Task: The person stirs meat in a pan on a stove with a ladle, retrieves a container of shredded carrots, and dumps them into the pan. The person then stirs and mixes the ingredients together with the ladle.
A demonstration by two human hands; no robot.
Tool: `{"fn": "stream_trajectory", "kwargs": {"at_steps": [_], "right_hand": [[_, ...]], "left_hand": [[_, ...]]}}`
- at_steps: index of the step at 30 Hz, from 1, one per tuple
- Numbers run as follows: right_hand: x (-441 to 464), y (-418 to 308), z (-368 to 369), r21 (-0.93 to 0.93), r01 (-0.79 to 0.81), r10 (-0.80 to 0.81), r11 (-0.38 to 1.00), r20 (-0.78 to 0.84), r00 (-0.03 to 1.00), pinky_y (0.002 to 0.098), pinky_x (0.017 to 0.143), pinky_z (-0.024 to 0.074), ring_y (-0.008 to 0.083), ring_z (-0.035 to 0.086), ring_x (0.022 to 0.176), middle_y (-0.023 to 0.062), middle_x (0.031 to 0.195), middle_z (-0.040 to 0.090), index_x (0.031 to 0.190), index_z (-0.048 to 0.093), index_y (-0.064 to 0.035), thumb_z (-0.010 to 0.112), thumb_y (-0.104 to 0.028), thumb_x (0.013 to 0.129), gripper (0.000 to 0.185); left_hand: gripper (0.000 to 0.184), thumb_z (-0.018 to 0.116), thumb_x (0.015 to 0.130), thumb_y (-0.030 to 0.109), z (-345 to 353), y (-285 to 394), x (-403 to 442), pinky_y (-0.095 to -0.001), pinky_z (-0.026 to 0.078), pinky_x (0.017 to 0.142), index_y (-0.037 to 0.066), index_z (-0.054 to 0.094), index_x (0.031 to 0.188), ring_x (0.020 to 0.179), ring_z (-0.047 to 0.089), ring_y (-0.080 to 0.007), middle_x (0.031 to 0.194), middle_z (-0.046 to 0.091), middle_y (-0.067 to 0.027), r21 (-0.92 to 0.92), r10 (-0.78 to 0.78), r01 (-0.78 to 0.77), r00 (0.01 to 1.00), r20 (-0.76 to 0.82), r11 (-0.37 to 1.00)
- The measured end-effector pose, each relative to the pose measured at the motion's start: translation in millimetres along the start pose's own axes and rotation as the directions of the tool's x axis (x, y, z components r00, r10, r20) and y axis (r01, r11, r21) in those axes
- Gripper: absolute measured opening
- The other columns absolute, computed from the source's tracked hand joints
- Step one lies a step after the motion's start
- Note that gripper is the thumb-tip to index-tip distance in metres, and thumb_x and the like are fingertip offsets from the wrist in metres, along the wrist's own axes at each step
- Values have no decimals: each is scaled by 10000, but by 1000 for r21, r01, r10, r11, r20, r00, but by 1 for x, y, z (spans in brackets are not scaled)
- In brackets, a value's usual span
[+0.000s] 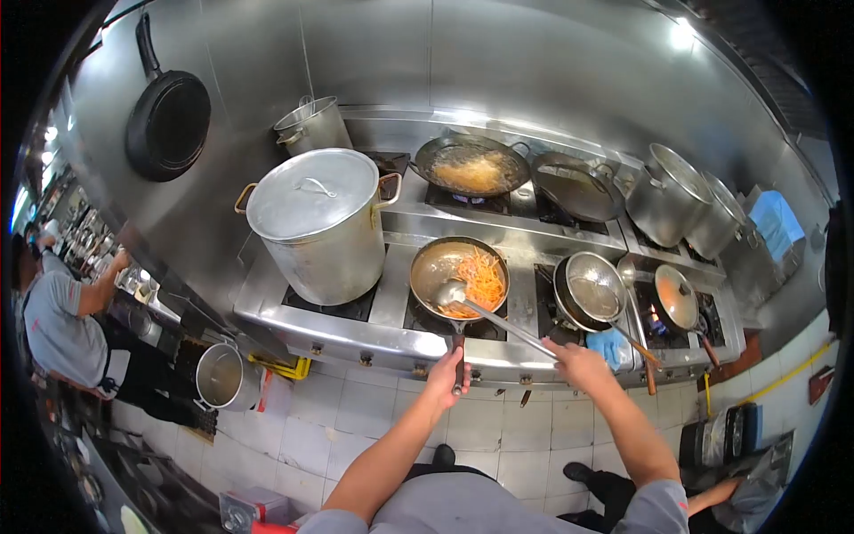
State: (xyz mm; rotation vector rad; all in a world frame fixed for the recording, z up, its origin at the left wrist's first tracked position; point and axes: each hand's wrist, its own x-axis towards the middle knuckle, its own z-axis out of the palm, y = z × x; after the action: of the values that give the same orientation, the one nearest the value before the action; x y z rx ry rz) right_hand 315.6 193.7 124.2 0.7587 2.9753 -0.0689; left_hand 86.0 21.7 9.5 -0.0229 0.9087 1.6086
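My left hand (442, 381) is closed round the dark handle of a frying pan (429, 259) on the front burner. Shredded orange and pale vegetables (480, 280) lie in the right part of that pan. In my right hand (578, 363) is the long metal handle of a ladle (451, 293), its bowl resting in the pan at the edge of the shreds. Just right of my right hand, a blue cloth (605, 345) lies on the stove's front edge.
A tall lidded stockpot (313, 240) stands left of the pan. Behind, a wok (471, 165) holds bubbling oil with golden food. A strainer (596, 285) and a lidded pan (676, 298) over flame sit right. One co-worker (67, 311) stands left; another's arm (714, 496) shows lower right.
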Motion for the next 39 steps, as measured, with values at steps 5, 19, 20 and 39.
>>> {"fn": "stream_trajectory", "kwargs": {"at_steps": [5, 19, 20, 39], "right_hand": [[18, -4, -17, 0, -126, 126, 992, -28, 992, 434, 638, 506, 315, 620, 733, 109, 850, 606, 1370, 394, -206, 619, -196, 805, 608], [-12, -99, 21, 746, -518, 347, 418, 396, 850, 357, 469, 481, 209, 587, 517, 111, 702, 590, 1413, 263, -113, 580, -150, 839, 657], [-7, -94, 31, 747, -525, 359, 408, 397, 844, 357, 469, 481, 209, 587, 517, 111, 702, 590, 1413, 263, -113, 580, -150, 839, 657], [35, -154, 18, 789, -480, 455, 383, 292, 842, 307, 420, 461, 160, 541, 459, 87, 697, 551, 1451, 185, -102, 552, -68, 807, 742]], "left_hand": [[225, 507, 932, 358, 0, 0, -2, -279, 356, 347, 157, 464, 1022, 446, 474, -140, 694, 517, -15, 22, 1, -1, 1000, -6, 1000], [194, 485, 945, 345, -26, 19, 0, -293, 361, 335, 174, 457, 1033, 424, 470, -147, 686, 512, -15, 76, -76, 73, 996, 40, 994], [194, 485, 945, 345, -27, 20, 0, -293, 361, 335, 174, 457, 1033, 424, 470, -147, 686, 512, -15, 86, -88, 84, 995, 47, 993], [286, 509, 929, 379, -41, 39, 0, -294, 384, 328, 185, 456, 1133, 426, 472, -141, 704, 517, -10, 147, -130, 120, 990, 62, 982]]}}
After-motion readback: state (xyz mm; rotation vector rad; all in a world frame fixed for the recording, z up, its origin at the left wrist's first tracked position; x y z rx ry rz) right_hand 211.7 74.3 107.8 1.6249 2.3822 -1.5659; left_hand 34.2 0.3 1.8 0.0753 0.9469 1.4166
